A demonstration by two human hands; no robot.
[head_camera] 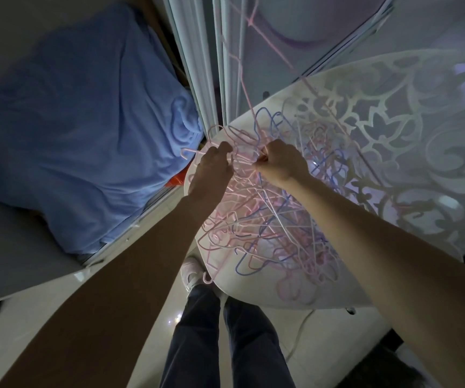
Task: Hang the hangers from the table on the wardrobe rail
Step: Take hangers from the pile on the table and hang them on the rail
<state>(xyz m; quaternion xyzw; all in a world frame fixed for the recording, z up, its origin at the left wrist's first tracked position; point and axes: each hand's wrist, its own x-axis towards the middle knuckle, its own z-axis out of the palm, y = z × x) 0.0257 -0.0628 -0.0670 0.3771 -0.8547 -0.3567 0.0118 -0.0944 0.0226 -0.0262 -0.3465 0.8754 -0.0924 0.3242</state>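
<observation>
A tangled heap of thin pink, blue and white hangers (265, 233) lies on a round white table (394, 113) with a cut-out floral pattern. My left hand (211, 169) is closed on pink hangers at the heap's far left edge; a pink hook (188, 152) sticks out past it. Just to the right, my right hand (281, 161) pinches a pink hanger wire. Long pink hangers (242, 65) reach up from the heap toward the top of the view. The wardrobe rail is not visible.
A blue cloth (85, 130) fills the wardrobe space at left, behind white sliding-door frames (197, 65). My legs and a shoe (192, 273) stand on the pale floor below the table edge. A white cable (301, 331) runs across the floor.
</observation>
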